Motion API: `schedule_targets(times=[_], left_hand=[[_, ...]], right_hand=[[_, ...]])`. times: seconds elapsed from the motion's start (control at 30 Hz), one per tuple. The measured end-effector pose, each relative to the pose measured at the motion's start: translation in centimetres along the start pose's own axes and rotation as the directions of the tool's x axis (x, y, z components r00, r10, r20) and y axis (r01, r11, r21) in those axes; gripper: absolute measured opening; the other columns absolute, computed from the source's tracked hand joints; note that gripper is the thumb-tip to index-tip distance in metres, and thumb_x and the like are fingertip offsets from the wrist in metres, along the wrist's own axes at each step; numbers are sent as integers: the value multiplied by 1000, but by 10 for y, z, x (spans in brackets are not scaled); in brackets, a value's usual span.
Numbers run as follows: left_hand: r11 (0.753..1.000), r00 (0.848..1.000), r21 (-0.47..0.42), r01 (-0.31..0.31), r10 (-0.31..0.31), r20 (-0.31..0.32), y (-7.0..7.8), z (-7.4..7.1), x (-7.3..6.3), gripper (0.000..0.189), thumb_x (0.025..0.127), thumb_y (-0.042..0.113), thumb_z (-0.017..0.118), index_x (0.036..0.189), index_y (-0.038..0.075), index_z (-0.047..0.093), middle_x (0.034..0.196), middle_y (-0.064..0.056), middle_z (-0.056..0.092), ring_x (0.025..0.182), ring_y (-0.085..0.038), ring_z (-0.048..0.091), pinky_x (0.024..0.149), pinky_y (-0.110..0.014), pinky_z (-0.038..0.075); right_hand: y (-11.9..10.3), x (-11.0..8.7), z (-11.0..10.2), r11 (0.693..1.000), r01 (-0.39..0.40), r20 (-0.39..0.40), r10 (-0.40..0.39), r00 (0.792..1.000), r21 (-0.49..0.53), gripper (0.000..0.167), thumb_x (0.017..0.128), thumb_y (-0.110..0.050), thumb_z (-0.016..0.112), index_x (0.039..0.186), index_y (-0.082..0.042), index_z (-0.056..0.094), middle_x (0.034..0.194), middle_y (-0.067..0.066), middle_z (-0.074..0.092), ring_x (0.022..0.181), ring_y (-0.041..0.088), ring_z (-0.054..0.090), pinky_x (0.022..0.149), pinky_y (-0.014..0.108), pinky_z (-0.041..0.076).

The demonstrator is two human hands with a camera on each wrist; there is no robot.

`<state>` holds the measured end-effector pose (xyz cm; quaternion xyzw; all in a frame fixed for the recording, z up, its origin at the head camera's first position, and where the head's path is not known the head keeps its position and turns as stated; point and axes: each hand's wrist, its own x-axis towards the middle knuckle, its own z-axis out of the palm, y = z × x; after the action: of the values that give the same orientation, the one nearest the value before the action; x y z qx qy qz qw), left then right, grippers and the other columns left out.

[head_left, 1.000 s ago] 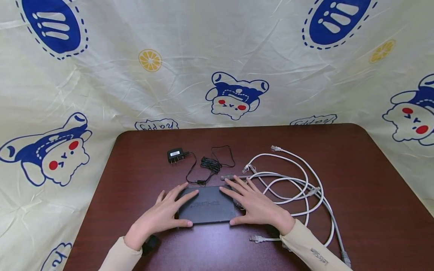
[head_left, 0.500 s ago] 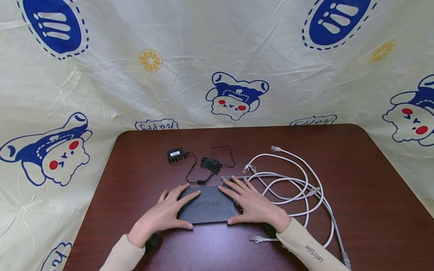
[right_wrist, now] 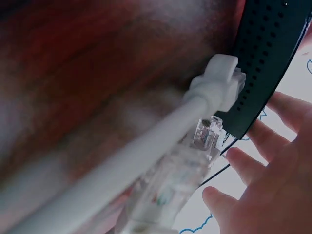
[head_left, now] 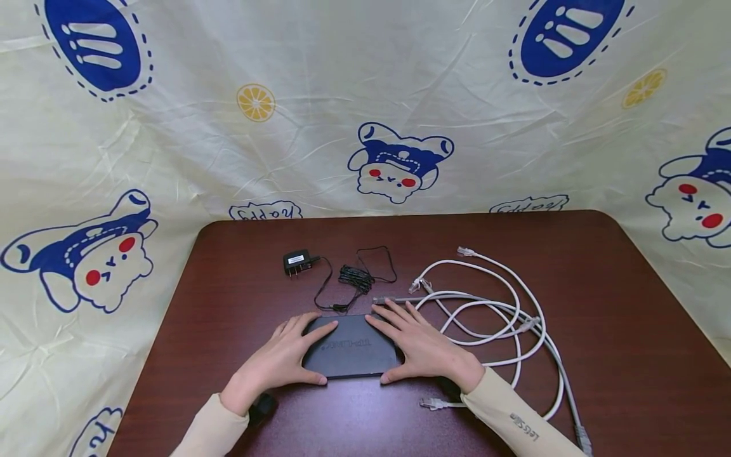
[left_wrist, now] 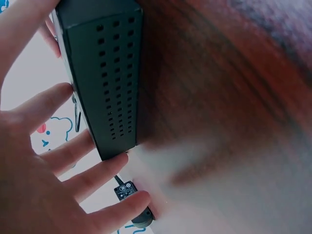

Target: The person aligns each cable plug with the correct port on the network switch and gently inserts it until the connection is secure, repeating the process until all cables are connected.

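Observation:
A dark TP-LINK network switch (head_left: 350, 355) lies flat near the middle of the table. My left hand (head_left: 274, 365) spreads over its left end, thumb at the near corner and index finger on top. At the opposite end my right hand (head_left: 425, 349) rests in much the same way, fingers spread and mostly straight. The left wrist view shows the switch's vented side (left_wrist: 112, 78), with fingertips touching its upper edge and far corner. White network cables (head_left: 514, 336) lie in loose loops beside the right hand; a white plug (right_wrist: 219, 83) appears close to the switch's side in the right wrist view.
Behind the switch lie a black power adapter (head_left: 297, 261) and its bundled cord (head_left: 355, 277). One cable plug (head_left: 434, 404) sits in front of the right forearm. A printed cloth (head_left: 308, 158) hangs behind the brown table (head_left: 240, 254).
The hands have shifted slightly inward on the switch, the left a little to the right and the right a little to the left. The switch, adapter and cables look about the same.

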<state>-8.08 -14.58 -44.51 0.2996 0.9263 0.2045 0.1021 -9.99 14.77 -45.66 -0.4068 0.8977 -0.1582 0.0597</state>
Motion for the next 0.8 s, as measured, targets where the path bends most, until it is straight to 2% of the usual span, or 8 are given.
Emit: schedule_targets(times=[0.47,0.63,0.8], left_hand=[[996,999,88,-14,18,-45,2,1,0,88,68,52,79,143,18,46,138,-17,40,120,-34,41,95,-53,36],[993,996,112,-34,43,-83,4,-2,1,88,66,52,79,142,18,48,138,-16,41,118,-33,41,94,-51,38],[991,987,119,-67,84,-138,6,-6,0,90,65,52,80,142,19,48,139,-15,39,120,-31,38,92,-46,41]], right_hand=[[2,2,2,1000,17,-54,-18,998,-21,96,70,-59,74,145,-10,40,147,12,38,136,26,32,107,55,22],[2,-1,0,1000,10,-77,-7,997,30,96,69,-55,76,145,-10,40,146,13,37,134,27,34,106,49,26],[1,-5,-5,995,4,-132,9,991,97,97,67,-50,79,147,-13,38,146,10,35,132,26,34,101,44,35]])
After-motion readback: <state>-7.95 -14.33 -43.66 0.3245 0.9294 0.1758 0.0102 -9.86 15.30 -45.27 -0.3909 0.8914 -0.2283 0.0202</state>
